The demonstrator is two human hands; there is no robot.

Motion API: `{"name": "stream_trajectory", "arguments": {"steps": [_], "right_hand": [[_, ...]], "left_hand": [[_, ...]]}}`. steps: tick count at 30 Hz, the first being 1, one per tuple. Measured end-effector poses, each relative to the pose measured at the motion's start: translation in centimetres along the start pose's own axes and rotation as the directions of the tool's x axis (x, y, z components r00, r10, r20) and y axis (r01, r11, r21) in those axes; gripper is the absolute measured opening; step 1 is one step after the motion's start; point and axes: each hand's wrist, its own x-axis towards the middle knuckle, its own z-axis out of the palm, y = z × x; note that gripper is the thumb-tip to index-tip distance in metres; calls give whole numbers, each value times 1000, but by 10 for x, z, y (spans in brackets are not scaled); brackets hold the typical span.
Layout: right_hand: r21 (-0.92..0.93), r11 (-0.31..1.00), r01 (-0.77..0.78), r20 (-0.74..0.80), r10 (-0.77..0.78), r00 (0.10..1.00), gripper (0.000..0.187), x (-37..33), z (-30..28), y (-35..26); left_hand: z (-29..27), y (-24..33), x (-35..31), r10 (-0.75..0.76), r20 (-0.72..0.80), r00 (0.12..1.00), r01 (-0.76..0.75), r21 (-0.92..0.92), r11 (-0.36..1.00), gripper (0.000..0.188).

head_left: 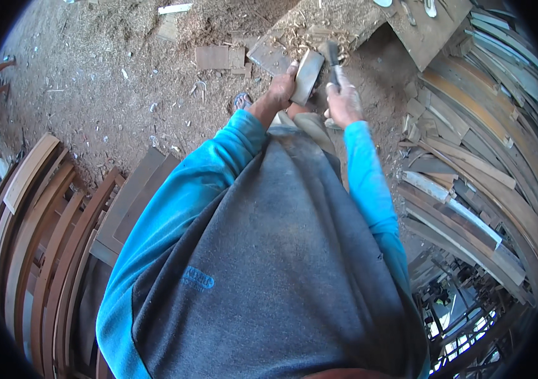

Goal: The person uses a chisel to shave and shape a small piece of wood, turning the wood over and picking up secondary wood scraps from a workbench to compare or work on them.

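Note:
My left hand [281,87] is closed around a pale, smooth rectangular block [307,77] with a dark side, tilted in front of me above my lap. Close by on the right, my right hand [344,106] grips a short hand tool [334,62]. Its grey-brown head points away from me; motion blurs it, so I cannot make out its exact kind. The head is just beyond the block's upper right corner, and I cannot tell whether the two touch. Beyond both hands lies a wooden board [271,58] strewn with curled wood shavings [310,38].
Stacked timber strips [471,126] lie along the right side. Brown wooden frames [48,234] stand at the left, beside a dark panel [139,192]. A flat board [430,28] with small items lies at the far right. Sawdust and scraps cover the ground [111,82].

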Motion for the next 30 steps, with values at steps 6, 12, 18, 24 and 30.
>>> {"name": "stream_trajectory", "arguments": {"steps": [6, 12, 18, 24, 30], "right_hand": [[824, 565, 43, 63, -167, 984, 47, -54, -38, -49], [819, 574, 3, 124, -182, 975, 32, -33, -30, -28], [409, 909, 81, 86, -127, 988, 24, -26, -5, 27], [-36, 987, 154, 120, -149, 982, 32, -20, 14, 73], [-37, 980, 198, 277, -180, 944, 36, -4, 9, 90]], "left_hand": [[13, 20, -43, 21, 2, 1000, -21, 6, 1000, 63], [3, 15, -34, 33, 78, 996, -27, -76, 997, 63], [13, 22, -47, 10, 36, 999, -7, -99, 995, 63], [33, 44, -74, -15, -120, 993, 18, 22, 1000, 60], [6, 28, -47, -17, 27, 999, 16, 32, 999, 60]]}}
